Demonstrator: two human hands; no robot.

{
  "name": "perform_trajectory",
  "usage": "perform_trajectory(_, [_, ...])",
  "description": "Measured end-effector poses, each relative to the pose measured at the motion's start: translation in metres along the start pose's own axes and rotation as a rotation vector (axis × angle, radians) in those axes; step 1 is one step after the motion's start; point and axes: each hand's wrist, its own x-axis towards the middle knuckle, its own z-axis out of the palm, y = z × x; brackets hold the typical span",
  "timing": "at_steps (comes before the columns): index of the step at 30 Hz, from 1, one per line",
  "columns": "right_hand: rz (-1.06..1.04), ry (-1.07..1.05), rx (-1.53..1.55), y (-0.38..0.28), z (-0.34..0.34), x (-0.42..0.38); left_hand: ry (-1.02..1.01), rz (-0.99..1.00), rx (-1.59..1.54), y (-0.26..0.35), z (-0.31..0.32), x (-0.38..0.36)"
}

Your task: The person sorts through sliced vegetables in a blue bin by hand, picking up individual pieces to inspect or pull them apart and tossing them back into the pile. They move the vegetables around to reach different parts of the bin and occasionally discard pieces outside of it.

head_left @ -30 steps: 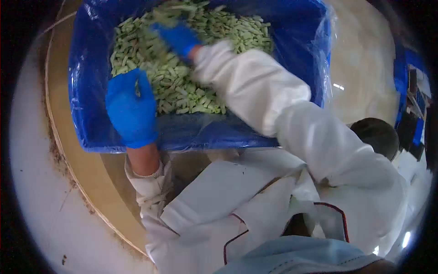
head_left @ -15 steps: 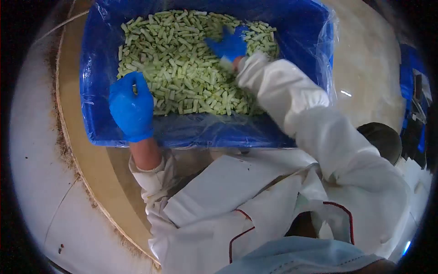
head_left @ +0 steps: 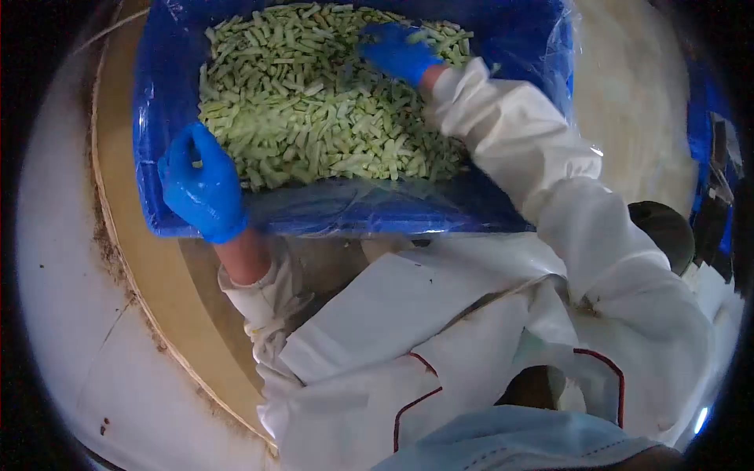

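Note:
A blue bin lined with clear plastic (head_left: 369, 216) is full of cut green bean pieces (head_left: 306, 102). My left hand (head_left: 200, 187), in a blue glove, grips the bin's near left rim with the fingers curled over the edge; a bean piece shows by the fingers. My right hand (head_left: 397, 51), also gloved in blue, lies on the beans at the far right of the pile, fingers spread and partly sunk among the pieces. White sleeves cover both arms.
The bin stands on a round tan platform (head_left: 149, 282) with a dirty rim, above a pale floor (head_left: 55, 259). A dark round object (head_left: 667, 231) sits at the right. Blue items (head_left: 711, 125) are at the far right edge.
My right hand swept from the pile's left-centre to its far right. My left hand slid left along the near rim, and the bin looks closer.

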Motion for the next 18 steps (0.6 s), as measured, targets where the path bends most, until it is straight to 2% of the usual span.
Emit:
perform_trajectory(2, [0.113,0.107,-0.341,0.071,-0.030,0.004,0.052,0.043,0.006,0.001,0.000,0.002])
perform_trajectory(3, [0.185,0.084,-0.350,0.058,-0.045,-0.024,0.037,0.026,-0.003,0.004,0.000,0.003])
perform_trajectory(5, [0.264,0.430,-0.646,0.074,0.022,-0.046,-0.001,-0.016,-0.019,0.010,-0.001,0.000])
perform_trajectory(7, [0.225,0.074,-0.472,0.025,0.041,-0.065,-0.031,0.050,0.043,0.014,-0.002,0.000])
perform_trajectory(9, [0.112,0.174,-0.389,-0.014,0.050,-0.080,-0.051,0.076,0.071,0.014,-0.003,0.003])
perform_trajectory(12, [-0.385,0.303,-0.056,-0.016,0.060,-0.065,-0.056,0.045,0.028,0.008,-0.003,0.001])
perform_trajectory(15, [-0.212,0.116,0.339,-0.043,0.030,-0.068,-0.047,0.036,-0.056,0.001,-0.001,-0.001])
perform_trajectory(16, [0.014,-0.100,0.583,-0.051,0.008,-0.064,-0.040,0.045,-0.054,-0.001,0.001,-0.002])
perform_trajectory(18, [0.101,-0.166,1.042,-0.039,0.000,-0.064,-0.041,0.061,-0.048,-0.002,0.001,-0.003])
